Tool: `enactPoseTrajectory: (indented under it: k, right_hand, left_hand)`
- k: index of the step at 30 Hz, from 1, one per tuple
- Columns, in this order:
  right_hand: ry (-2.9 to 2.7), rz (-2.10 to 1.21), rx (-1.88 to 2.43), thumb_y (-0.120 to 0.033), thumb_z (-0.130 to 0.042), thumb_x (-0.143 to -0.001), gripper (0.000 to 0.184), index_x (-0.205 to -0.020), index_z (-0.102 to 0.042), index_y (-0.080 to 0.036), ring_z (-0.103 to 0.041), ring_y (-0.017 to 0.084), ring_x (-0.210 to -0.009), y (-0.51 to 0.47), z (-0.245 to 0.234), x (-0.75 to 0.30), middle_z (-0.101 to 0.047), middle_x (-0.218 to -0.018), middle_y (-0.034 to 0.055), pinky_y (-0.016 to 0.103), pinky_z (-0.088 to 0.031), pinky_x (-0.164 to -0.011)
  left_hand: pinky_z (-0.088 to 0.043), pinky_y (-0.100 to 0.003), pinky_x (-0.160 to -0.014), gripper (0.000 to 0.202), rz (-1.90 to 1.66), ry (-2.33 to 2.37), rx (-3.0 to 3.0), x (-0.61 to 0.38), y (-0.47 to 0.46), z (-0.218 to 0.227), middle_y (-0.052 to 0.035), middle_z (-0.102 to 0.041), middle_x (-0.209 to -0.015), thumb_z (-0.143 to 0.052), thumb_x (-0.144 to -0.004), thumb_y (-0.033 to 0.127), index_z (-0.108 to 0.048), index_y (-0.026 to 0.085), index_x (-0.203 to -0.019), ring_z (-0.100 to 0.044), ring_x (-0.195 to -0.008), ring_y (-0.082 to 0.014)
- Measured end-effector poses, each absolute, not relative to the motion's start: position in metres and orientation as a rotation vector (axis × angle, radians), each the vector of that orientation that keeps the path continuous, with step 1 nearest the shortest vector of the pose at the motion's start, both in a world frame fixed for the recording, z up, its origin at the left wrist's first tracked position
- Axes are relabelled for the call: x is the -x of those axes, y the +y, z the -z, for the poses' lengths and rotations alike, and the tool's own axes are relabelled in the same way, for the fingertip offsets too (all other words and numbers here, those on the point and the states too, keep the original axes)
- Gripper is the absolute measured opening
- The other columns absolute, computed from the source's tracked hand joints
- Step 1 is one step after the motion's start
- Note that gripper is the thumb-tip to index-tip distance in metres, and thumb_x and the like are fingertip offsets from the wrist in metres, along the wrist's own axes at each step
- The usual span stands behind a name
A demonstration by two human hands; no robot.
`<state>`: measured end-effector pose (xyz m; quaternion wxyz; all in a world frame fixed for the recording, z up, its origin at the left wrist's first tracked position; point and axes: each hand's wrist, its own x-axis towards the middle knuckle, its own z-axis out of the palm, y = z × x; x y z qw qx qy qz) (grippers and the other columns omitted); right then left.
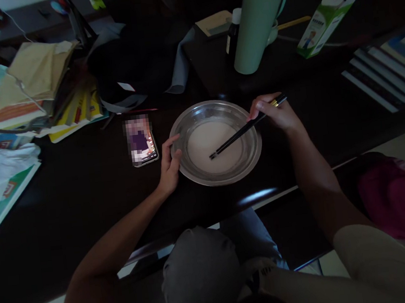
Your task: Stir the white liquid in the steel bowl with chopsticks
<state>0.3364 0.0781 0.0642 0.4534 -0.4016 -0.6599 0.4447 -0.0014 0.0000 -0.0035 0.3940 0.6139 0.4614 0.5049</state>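
We've a pair of black chopsticks point(237, 135) in the R hand point(274, 110), fingers closed round the upper end. Long axis runs slantwise: butt ends twd the tabletop's far R corner, tips down & L twd its near edge, in the whitish liquid point(197, 140) of a metal bowl point(223, 179). Can't tell if they touch bottom. Bowl stands on the dark tabletop point(83, 188), close to the near edge, opening up. L hand point(170, 169) holds its L rim, thumb & a finger over the edge; other fingers mostly hidden. Phone point(148, 150) lies just L of the bowl, nearly upright to our view, screen partly pixelated. Twd the far edge, a green flask point(257, 30) is cut off up top; books point(387, 72) at the R end are cut off too. Black bag point(134, 57) merges w/ the dark, outline hard to make out.
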Motion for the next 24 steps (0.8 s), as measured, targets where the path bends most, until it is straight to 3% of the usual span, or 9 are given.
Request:
enactPoseTrajectory:
  k: [17, 24]
  right_hand:
    - [-1.561, -1.016, 0.994, -0.058, -0.069, -0.083, 0.039, -0.063, -0.073, -0.025, -0.067, 0.018, -0.062, 0.0798, -0.0629, -0.3375, -0.068, -0.062, 0.0020, 0.037, -0.054, -0.068]
    - [-1.631, -1.068, 1.023, -0.065, -0.068, -0.079, 0.042, -0.062, -0.072, -0.027, -0.070, 0.020, -0.066, 0.0776, -0.0638, -0.3346, -0.068, -0.061, 0.0017, 0.039, -0.058, -0.070]
  left_hand:
    - [-0.035, -0.047, -0.118, 0.043, -1.282, 1.180, -1.554, 0.0007, -0.0003, 0.0020, -0.0057, -0.054, -0.138, -0.053, -0.096, 0.054, -0.055, 0.032, -0.133, -0.050, -0.131, -0.0256]
    - [-0.035, -0.047, -0.118, 0.043, -1.274, 1.164, -1.540, 0.0010, -0.0003, 0.0044, -0.0058, -0.053, -0.138, -0.053, -0.097, 0.053, -0.054, 0.032, -0.134, -0.050, -0.131, -0.0252]
